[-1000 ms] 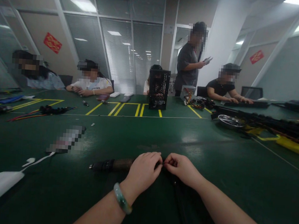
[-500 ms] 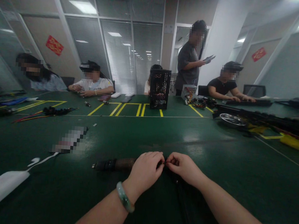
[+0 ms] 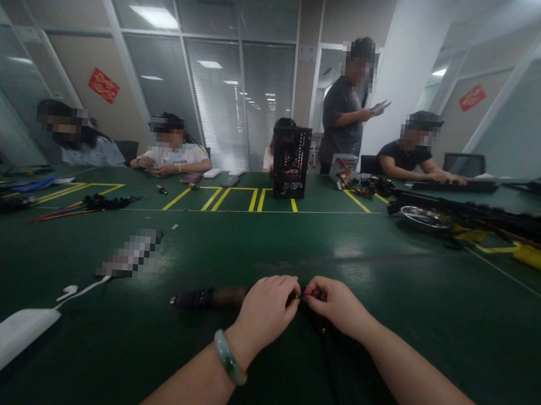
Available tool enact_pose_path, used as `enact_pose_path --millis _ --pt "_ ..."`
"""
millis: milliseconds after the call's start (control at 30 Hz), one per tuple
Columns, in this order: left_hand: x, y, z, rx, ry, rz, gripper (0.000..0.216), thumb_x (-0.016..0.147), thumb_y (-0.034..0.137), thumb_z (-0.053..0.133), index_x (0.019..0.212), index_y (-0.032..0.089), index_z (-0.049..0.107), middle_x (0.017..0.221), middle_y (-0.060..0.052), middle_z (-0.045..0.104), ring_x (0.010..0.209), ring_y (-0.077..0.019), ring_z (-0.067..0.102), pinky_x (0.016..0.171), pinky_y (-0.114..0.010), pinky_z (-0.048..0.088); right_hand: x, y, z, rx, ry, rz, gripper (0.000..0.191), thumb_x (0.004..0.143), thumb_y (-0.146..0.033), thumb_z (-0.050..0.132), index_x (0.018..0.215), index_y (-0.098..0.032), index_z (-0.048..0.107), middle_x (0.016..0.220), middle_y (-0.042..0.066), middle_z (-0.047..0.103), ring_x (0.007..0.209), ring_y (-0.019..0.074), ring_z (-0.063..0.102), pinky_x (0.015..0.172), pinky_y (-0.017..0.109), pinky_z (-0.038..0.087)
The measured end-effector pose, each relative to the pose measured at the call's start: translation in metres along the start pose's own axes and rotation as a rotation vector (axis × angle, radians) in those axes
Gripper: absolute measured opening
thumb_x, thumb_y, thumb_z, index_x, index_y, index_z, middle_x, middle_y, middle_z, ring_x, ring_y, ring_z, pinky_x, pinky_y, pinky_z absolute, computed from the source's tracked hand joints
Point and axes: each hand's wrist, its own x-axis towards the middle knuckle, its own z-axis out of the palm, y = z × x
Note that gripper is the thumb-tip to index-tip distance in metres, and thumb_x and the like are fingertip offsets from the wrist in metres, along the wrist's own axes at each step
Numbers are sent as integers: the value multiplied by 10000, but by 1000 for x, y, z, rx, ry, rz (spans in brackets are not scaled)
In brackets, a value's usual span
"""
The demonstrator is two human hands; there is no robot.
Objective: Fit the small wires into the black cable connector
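My left hand (image 3: 269, 305), with a green bangle on its wrist, is closed in a pinch over the table. Fingertip to fingertip with it, my right hand (image 3: 335, 302) is pinched too. Something tiny glints between them, but it is too small to name. Behind my left hand lies a black-and-brown cylindrical tool (image 3: 225, 297) with a metal tip pointing left; my hand hides its right part. A black cable (image 3: 335, 376) runs from beneath my right hand down to the bottom edge.
The green table (image 3: 248, 244) carries a white power strip (image 3: 11, 344) and a blurred phone (image 3: 130, 254) on the left. Ahead stands a black computer case (image 3: 291, 162). Cables and a round metal dish (image 3: 423, 217) lie at right. Several people sit or stand across the table.
The whole view has shifted slightly, moving things a little to the right in the picture. Both hands keep nearly the same pinched pose, fingertips together.
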Motion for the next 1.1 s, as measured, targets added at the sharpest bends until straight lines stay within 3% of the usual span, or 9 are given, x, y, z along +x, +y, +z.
enact_pose_path --millis 167,367,533,667,1100 --pt "1 0 0 -14 3 -41 213 850 217 563 1059 254 543 1035 2 627 954 -192 576 851 -350 437 0 -1 -2 -9 -5 -1 75 817 -250 604 837 -193 650 740 -12 658 664 133 591 578 217 412" --pt "1 -1 0 -25 12 -5 99 849 186 553 935 237 556 1093 16 614 1015 -183 560 873 -339 428 -1 -2 -2 -6 -3 3 75 822 -249 597 841 -199 650 740 -16 657 663 131 589 576 214 411" --pt "0 0 1 -11 16 -8 96 858 210 546 949 235 561 1024 3 630 970 -194 574 864 -352 432 0 0 0 -4 2 -4 68 817 -242 597 822 -193 643 706 -19 642 631 124 571 551 208 395" --pt "0 -2 3 -17 24 -17 194 835 197 573 1022 244 549 1080 -3 622 989 -199 571 877 -361 430 0 2 0 16 0 1 76 819 -250 596 826 -188 641 706 -14 641 623 123 565 543 207 392" --pt "1 0 0 -3 -12 -9 109 871 196 519 956 232 577 1155 -13 611 1059 -205 556 922 -376 427 -1 0 1 59 -1 2 78 819 -238 596 834 -181 646 717 -9 642 641 127 577 552 203 407"
